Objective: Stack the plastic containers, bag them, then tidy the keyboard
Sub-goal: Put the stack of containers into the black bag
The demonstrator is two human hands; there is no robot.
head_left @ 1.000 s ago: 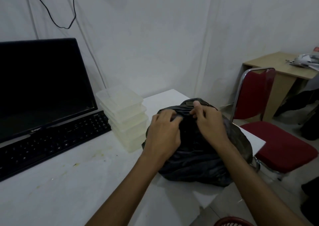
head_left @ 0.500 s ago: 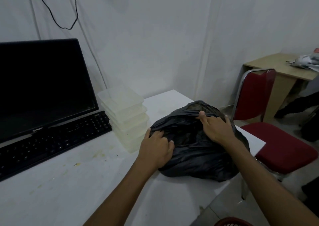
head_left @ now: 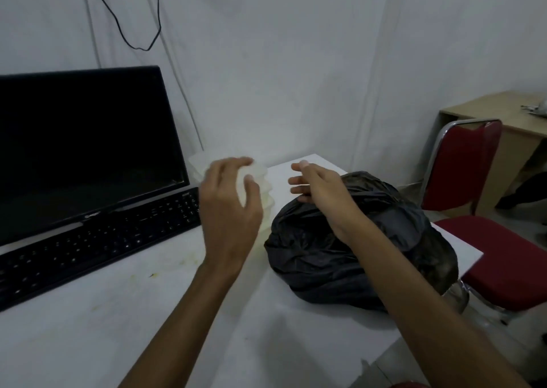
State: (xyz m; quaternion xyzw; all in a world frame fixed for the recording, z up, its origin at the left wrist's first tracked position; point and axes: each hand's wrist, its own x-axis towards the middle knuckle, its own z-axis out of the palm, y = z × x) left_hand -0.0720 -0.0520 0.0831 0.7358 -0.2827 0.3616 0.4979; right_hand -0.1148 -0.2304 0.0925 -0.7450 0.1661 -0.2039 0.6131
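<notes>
Now both hands are up over the table (head_left: 88, 343), holding nothing: the left hand (head_left: 229, 210), fingers spread, is in front of the containers (head_left: 262, 170) stacked beside the keyboard (head_left: 97, 239); the right hand (head_left: 321, 192), fingers loose, is above the black bag (head_left: 355, 257).

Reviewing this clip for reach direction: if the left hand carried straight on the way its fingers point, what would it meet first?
Most likely the stack of plastic containers: the left hand hovers open just before it, though depth is unclear.
</notes>
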